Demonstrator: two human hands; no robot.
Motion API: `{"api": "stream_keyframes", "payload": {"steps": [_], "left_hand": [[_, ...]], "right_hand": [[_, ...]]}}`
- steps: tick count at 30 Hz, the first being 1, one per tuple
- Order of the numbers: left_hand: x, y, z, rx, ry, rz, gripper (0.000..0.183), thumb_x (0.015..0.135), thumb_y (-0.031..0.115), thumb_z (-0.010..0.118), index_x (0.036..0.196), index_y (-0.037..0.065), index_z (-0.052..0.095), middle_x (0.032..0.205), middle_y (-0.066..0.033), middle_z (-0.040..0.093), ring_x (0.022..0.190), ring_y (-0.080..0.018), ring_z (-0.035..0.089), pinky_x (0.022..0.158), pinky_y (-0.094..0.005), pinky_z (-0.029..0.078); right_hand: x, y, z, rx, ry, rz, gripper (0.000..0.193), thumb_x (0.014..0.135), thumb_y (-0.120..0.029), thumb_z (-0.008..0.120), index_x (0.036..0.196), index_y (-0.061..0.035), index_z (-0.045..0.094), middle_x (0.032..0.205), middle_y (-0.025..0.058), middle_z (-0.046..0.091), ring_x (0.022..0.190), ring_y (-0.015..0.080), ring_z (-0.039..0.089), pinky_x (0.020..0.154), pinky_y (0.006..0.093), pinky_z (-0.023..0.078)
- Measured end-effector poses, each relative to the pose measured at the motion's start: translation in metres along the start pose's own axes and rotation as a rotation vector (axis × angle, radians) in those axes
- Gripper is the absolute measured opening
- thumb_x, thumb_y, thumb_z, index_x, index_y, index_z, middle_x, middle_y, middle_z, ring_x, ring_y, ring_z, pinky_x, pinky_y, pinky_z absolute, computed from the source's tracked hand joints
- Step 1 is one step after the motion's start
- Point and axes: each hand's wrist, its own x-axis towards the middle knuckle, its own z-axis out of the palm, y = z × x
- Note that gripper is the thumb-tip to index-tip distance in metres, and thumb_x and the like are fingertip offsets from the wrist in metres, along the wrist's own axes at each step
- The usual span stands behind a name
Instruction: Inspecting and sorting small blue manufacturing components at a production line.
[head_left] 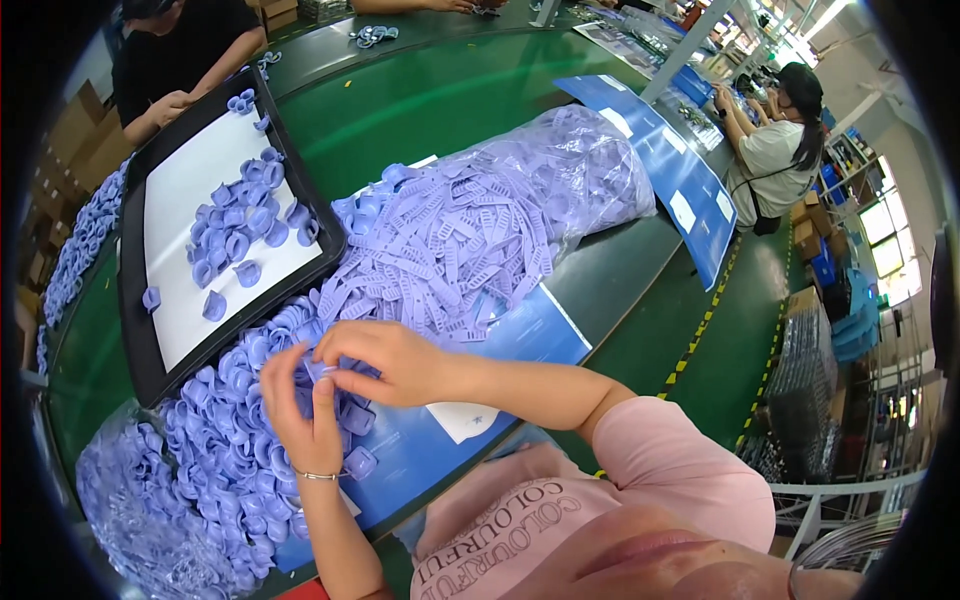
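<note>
Both of my hands meet over the heap of lavender plastic pieces. Fingertips of my left hand (300, 400) and my right hand (390, 362) close on a small lavender plastic piece (320, 370) between them; the fingers cover most of it, so its exact kind does not show. Under and left of my left hand lies a big pile of curved, cup-like lavender pieces (225, 425), spilling from a clear plastic bag (140, 510). Beyond my right hand is a pile of flat slotted lavender straps (455, 235), running back into another clear bag (590, 165). A few squarish lavender pieces (360, 462) lie beside my left wrist.
A black-rimmed tray (130, 290) with a white liner holds loose curved lavender pieces (235, 220). Blue sheets (410, 465) cover the near table; a blue board (670, 150) stands at the right. One person (185, 60) sits across the green table (420, 90), another (790, 150) works at far right.
</note>
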Motion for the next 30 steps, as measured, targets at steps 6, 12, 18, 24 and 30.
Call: {"api": "stream_keyframes", "payload": {"steps": [6, 12, 18, 24, 30], "left_hand": [[-0.007, 0.001, 0.003, -0.159, -0.11, -0.162, 0.039, 0.094, 0.02, 0.053, 0.128, 0.001, 0.053, 0.096, -0.0153, 0.063, 0.077, -0.0189, 0.057, 0.071, -0.0307, 0.046], [-0.009, 0.008, 0.003, 0.023, -0.139, -0.063, 0.035, 0.091, 0.004, 0.049, 0.125, -0.005, 0.053, 0.104, -0.021, 0.063, 0.088, -0.0284, 0.061, 0.08, -0.0358, 0.047], [-0.012, 0.006, 0.005, 0.082, -0.17, 0.138, 0.04, 0.087, -0.004, 0.052, 0.128, -0.004, 0.051, 0.1, -0.0189, 0.061, 0.098, -0.0271, 0.056, 0.079, -0.0342, 0.047], [-0.012, 0.01, 0.006, -0.011, -0.089, 0.031, 0.036, 0.084, 0.002, 0.059, 0.119, -0.003, 0.058, 0.08, -0.0123, 0.064, 0.073, -0.0223, 0.06, 0.099, -0.0432, 0.037], [-0.012, 0.006, 0.003, -0.112, -0.132, -0.1, 0.033, 0.083, 0.004, 0.061, 0.116, -0.001, 0.06, 0.08, -0.0113, 0.066, 0.071, -0.0205, 0.062, 0.101, -0.0431, 0.034]], "right_hand": [[0.0, -0.004, -0.002, -0.005, -0.012, 0.068, 0.016, 0.085, -0.01, 0.062, 0.095, -0.0015, 0.053, 0.098, 0.0138, 0.062, 0.089, 0.0321, 0.061, 0.077, 0.0371, 0.05], [0.003, -0.006, -0.008, 0.161, 0.029, 0.286, 0.013, 0.089, -0.01, 0.06, 0.093, -0.0004, 0.051, 0.093, 0.0124, 0.06, 0.084, 0.0223, 0.062, 0.075, 0.0319, 0.049], [0.003, 0.008, -0.001, 0.244, 0.256, 0.236, 0.012, 0.09, -0.007, 0.06, 0.092, -0.0002, 0.051, 0.079, 0.0076, 0.058, 0.073, 0.0175, 0.06, 0.066, 0.0278, 0.049], [0.003, 0.0, 0.001, -0.073, 0.19, 0.064, 0.011, 0.081, -0.008, 0.067, 0.086, -0.0036, 0.058, 0.077, 0.0083, 0.061, 0.068, 0.0219, 0.062, 0.062, 0.0314, 0.048], [0.006, -0.003, -0.003, -0.301, 0.248, -0.044, 0.012, 0.075, -0.01, 0.071, 0.08, -0.0077, 0.061, 0.074, 0.0043, 0.063, 0.067, 0.0233, 0.06, 0.065, 0.0324, 0.047]]}}
